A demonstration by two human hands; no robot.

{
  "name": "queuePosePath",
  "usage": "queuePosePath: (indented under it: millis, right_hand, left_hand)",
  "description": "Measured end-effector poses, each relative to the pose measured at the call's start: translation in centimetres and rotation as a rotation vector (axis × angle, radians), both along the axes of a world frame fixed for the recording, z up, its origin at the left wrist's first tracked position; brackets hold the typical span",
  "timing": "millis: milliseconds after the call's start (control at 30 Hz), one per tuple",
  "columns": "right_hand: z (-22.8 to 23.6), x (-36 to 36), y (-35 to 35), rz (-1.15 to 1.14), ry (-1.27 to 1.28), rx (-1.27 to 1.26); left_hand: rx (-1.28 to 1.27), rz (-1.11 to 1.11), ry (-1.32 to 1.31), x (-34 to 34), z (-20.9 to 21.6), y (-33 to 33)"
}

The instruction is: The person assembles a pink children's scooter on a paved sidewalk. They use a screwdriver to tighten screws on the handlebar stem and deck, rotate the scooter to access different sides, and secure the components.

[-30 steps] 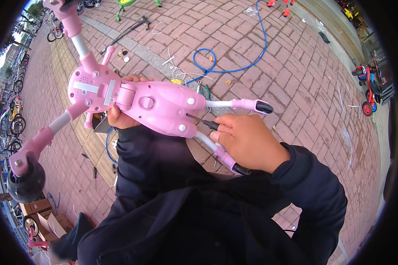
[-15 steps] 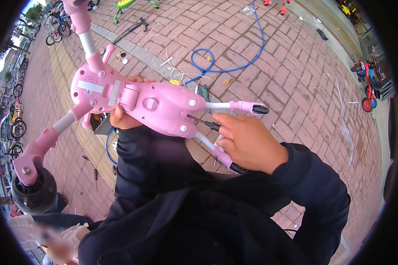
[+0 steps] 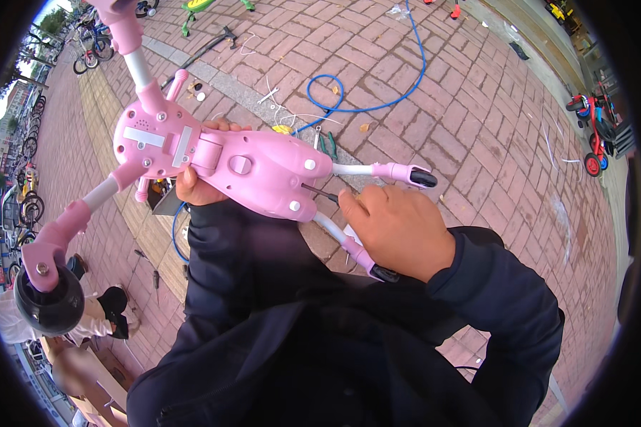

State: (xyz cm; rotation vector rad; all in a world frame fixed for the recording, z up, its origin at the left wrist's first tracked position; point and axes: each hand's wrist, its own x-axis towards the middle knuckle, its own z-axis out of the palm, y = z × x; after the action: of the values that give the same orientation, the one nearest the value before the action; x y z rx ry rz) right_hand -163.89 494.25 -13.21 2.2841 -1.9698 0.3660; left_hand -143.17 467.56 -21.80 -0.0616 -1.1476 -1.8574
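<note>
A pink ride-on toy (image 3: 263, 171) lies across my lap with its screw-studded underside facing up. Black wheels show at the ends of its white-and-pink legs. My left hand (image 3: 201, 191) grips the toy near its middle joint, thumb on the near side and fingertips over the far edge. In my right hand (image 3: 399, 228) is a screwdriver (image 3: 320, 192), its handle mostly covered by the curled fingers. The thin shaft points left, and its tip meets a hole in the toy's right end, between two white caps.
Brick paving carries a blue hose (image 3: 392, 108), a wrench (image 3: 268, 95), green-handled pliers (image 3: 330, 146) and a hammer (image 3: 224, 39). A toolbox (image 3: 165, 202) stands beyond my left sleeve. A red toy tricycle (image 3: 595, 139) is at right; a person (image 3: 21, 313) and cardboard box (image 3: 107, 381) are lower left.
My right hand has rolled over on the screwdriver, so the back of the hand now faces up. The toy stays nearly still. At lower left, the person has shifted and a cardboard box shows.
</note>
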Motion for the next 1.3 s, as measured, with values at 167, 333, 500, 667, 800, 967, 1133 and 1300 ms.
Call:
queuePosePath:
  millis: [167, 333, 500, 667, 800, 967, 1133, 1300]
  right_hand:
    - [-1.1, -0.9, -1.8, -0.149, -0.701, 0.338]
    - [-0.6, -0.8, -0.5, -0.104, -0.661, 0.162]
    - [-0.4, 0.0, 0.1, -0.072, -0.165, 0.078]
    - [-0.6, -1.7, -1.8, -0.146, -0.763, 0.271]
    - [1.5, -3.5, 0.5, -0.105, -0.593, 0.221]
    - [2.1, -3.6, 2.7, -0.273, -0.560, 0.246]
    - [1.2, -3.4, 1.9, -0.269, -0.588, 0.328]
    - [1.6, -2.2, 1.0, -0.152, -0.385, 0.209]
  left_hand:
    - [0.002, -0.065, 0.067, -0.5, 0.1, 0.1]
    - [-0.034, -0.083, 0.062, -0.4, 0.1, 0.2]
    - [0.007, -0.033, 0.037, -0.3, -0.1, 0.0]
    - [-0.041, -0.092, 0.044, -0.7, 0.2, 0.0]
    - [0.017, 0.036, 0.007, 0.0, 0.0, 0.2]
    - [0.072, -0.020, 0.139, 0.6, -0.5, 0.2]
    - [0.060, 0.047, 0.102, 1.6, -0.2, 0.8]
    - [0.134, 0.035, 0.116, 1.7, -0.1, 1.3]
